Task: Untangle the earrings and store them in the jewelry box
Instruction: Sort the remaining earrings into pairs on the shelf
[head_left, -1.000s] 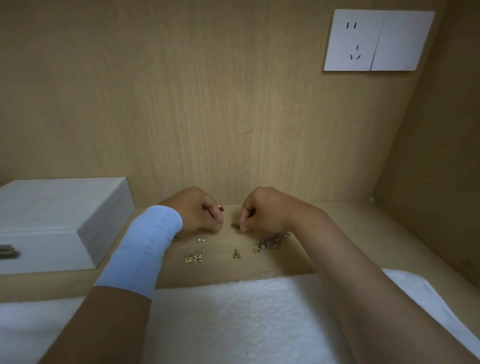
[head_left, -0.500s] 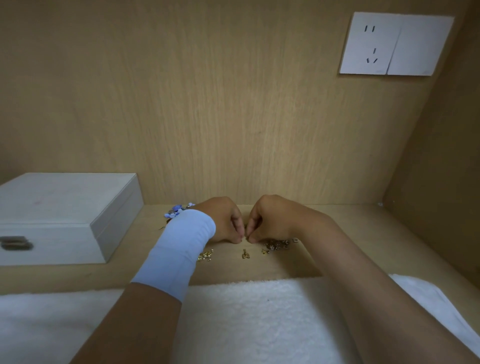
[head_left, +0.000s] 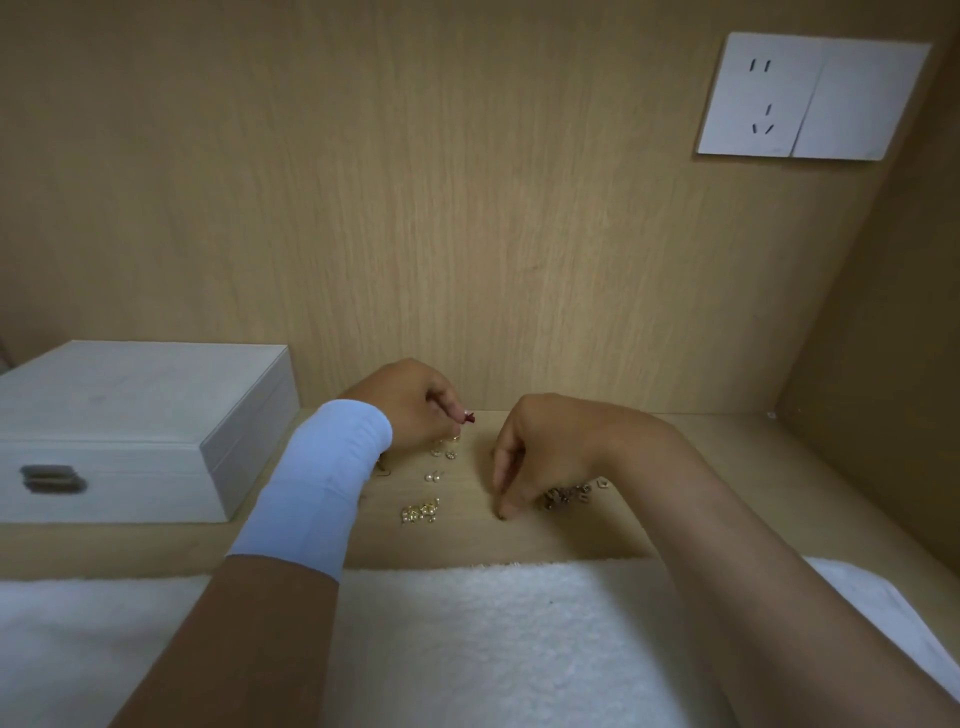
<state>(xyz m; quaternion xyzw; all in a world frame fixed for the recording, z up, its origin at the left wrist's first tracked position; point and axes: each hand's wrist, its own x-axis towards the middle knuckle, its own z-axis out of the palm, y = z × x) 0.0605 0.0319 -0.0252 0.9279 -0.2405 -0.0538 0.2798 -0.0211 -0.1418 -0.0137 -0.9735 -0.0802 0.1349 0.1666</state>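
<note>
Gold-and-pearl earrings (head_left: 421, 512), table (head_left: 457, 540) centre: your left hand (head_left: 410, 410) is pinching a small dark-red earring (head_left: 470, 415), right hand (head_left: 545, 452) pressing fingertips down, hold unclear; you should be separating slowly.

A wide, pale blue band (head_left: 317, 483) wraps the wrist of the left hand (head_left: 415, 405).

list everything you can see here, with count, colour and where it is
jewelry box: one, pale white wood, lid closed, left on the shelf
loose earrings: at least three small groups, gold and pearl, between the hands
tangled earrings: one clump, dark with gold, under the right wrist
red piece: one, dark red, at the left fingertips
towel: one, white, front edge
wall socket: one, white, upper right
wrist sleeve: one, pale blue, left forearm
left hand: pinches the red piece
right hand: fingertips down on the shelf, grip unclear
</note>
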